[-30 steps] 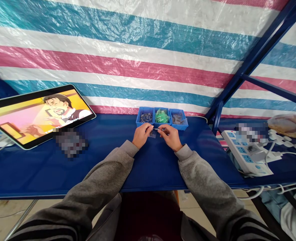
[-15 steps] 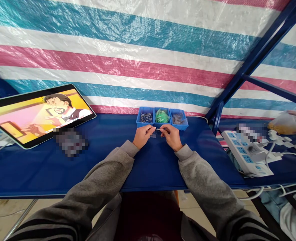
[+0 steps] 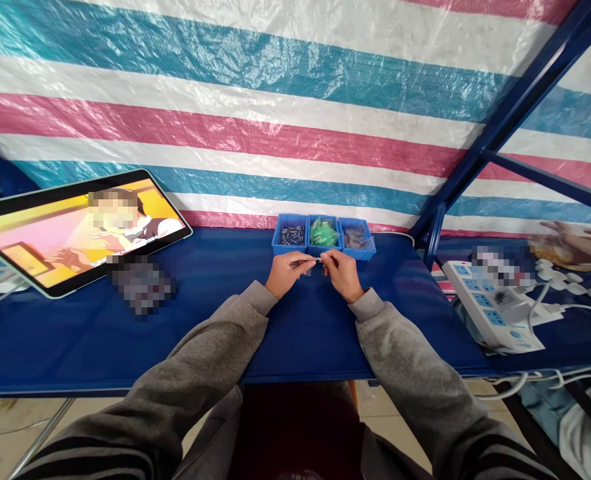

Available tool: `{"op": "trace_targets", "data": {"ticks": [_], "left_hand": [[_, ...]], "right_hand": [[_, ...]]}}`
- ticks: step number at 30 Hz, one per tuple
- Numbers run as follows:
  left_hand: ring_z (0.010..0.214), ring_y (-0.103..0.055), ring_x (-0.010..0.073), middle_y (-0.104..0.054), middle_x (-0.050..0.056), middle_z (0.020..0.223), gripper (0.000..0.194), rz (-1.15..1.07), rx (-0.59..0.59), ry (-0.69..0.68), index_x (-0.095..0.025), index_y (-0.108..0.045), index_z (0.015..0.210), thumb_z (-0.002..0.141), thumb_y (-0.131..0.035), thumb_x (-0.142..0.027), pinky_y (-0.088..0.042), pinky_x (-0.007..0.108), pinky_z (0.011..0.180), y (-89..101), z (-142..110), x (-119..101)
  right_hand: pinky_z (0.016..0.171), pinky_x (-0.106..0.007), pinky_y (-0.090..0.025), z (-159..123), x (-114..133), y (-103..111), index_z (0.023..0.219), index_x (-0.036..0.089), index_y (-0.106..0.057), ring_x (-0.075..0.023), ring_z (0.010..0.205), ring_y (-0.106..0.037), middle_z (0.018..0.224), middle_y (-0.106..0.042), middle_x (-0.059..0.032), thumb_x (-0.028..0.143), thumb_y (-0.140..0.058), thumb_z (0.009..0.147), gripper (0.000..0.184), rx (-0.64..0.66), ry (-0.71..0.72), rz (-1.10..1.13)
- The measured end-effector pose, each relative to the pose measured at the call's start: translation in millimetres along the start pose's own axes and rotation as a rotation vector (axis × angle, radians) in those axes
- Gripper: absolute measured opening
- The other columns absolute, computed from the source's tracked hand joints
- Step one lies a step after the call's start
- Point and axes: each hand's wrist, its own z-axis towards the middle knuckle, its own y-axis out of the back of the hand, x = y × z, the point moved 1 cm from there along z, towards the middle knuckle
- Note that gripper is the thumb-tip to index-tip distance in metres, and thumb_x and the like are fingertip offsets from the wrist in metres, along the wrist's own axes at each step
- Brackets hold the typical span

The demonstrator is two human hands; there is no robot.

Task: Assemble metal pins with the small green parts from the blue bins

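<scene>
My left hand (image 3: 287, 273) is closed in a pinch, with a small clear plastic piece (image 3: 307, 271) hanging by its fingertips. Facing it, my right hand (image 3: 342, 275) pinches a small thin metal piece (image 3: 318, 260) that bridges the gap between both hands. The fingertips nearly meet, and fine detail there is too small to tell. Just beyond them stand three blue bins in a row: the left bin (image 3: 275, 241) holds small dark metal pieces (image 3: 292, 235), the middle one green pieces (image 3: 324, 232), the right one clear plastic pieces (image 3: 355, 237).
A tablet (image 3: 188, 230) playing a cartoon leans at the left, beside a blurred-out item (image 3: 143, 285). White power strips (image 3: 495, 313) with plugs and cables lie at the right. Another person's hand (image 3: 588, 243) is near a bag of yellowish bits (image 3: 550, 252). A striped sheet (image 3: 295, 100) hangs behind the blue table (image 3: 215, 267).
My left fingers have straightened somewhat, and the fingertips of both hands have shifted slightly around the small metal piece. At far right, the other person's hand has come further into view over the bag.
</scene>
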Motion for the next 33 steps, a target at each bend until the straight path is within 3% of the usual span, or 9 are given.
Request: {"op": "trace_targets", "data": {"ticks": [7, 13, 17, 22, 25, 28, 33], "left_hand": [[0.054, -0.058, 0.0107, -0.069, 0.006, 0.076, 0.035, -0.095, -0.067, 0.06, -0.013, -0.07, 0.084, 0.083, -0.065, -0.048, -0.047, 0.021, 0.044, 0.3, 1, -1], [0.064, -0.068, 0.0145, -0.071, 0.007, 0.087, 0.031, -0.171, 0.046, 0.156, -0.016, -0.054, 0.091, 0.09, -0.054, -0.047, -0.051, 0.021, 0.051, 0.2, 1, 2], [0.057, -0.062, 0.0119, -0.063, 0.001, 0.07, 0.028, -0.059, 0.128, 0.102, -0.017, -0.057, 0.094, 0.091, -0.052, -0.044, -0.049, 0.02, 0.05, 0.8, 1, 4], [0.057, -0.057, 0.0111, -0.057, 0.001, 0.07, 0.034, 0.081, 0.123, 0.004, -0.015, -0.064, 0.095, 0.095, -0.044, -0.043, -0.048, 0.02, 0.052, 4.2, 3, 8], [0.061, -0.057, 0.0116, -0.06, 0.004, 0.076, 0.042, 0.168, 0.13, -0.063, -0.015, -0.068, 0.09, 0.097, -0.041, -0.046, -0.049, 0.021, 0.056, 5.8, 5, 11], [0.081, -0.062, 0.0166, -0.063, 0.009, 0.093, 0.044, 0.246, 0.058, -0.142, -0.016, -0.07, 0.087, 0.096, -0.042, -0.049, -0.052, 0.025, 0.07, 7.3, 6, 13], [0.065, -0.063, 0.0151, -0.067, 0.005, 0.079, 0.044, 0.233, 0.061, -0.056, -0.015, -0.069, 0.092, 0.098, -0.037, -0.046, -0.05, 0.025, 0.063, 8.4, 6, 16]], "right_hand": [[0.06, -0.025, -0.045, 0, -2, -3, 0.073, 0.019, -0.061, -0.0131, 0.051, -0.056, 0.056, -0.057, 0.0015, 0.052, -0.043, 0.094, 0.043, 0.015, 0.011, 0.035], [0.057, -0.025, -0.045, 1, 0, 0, 0.083, 0.018, -0.064, -0.013, 0.049, -0.056, 0.06, -0.059, 0.0009, 0.049, -0.041, 0.094, 0.04, -0.071, -0.006, 0.102], [0.056, -0.025, -0.044, 1, 2, 2, 0.084, 0.018, -0.064, -0.0133, 0.049, -0.056, 0.06, -0.058, 0.0009, 0.045, -0.042, 0.094, 0.036, -0.09, 0.0, 0.117], [0.057, -0.025, -0.045, 0, 2, 2, 0.084, 0.018, -0.064, -0.0129, 0.049, -0.056, 0.06, -0.058, 0.001, 0.044, -0.042, 0.094, 0.036, -0.107, 0.01, 0.101], [0.057, -0.025, -0.045, 0, 2, 2, 0.083, 0.018, -0.064, -0.0127, 0.049, -0.056, 0.061, -0.058, 0.0006, 0.046, -0.042, 0.095, 0.037, -0.106, 0.015, 0.097], [0.057, -0.025, -0.046, 1, 2, 2, 0.082, 0.018, -0.064, -0.0129, 0.049, -0.056, 0.061, -0.059, 0.0004, 0.046, -0.042, 0.095, 0.038, -0.102, 0.02, 0.1], [0.056, -0.026, -0.045, 0, 3, 2, 0.081, 0.018, -0.064, -0.0128, 0.048, -0.056, 0.061, -0.058, 0.0005, 0.044, -0.043, 0.094, 0.036, -0.107, 0.03, 0.103]]}}
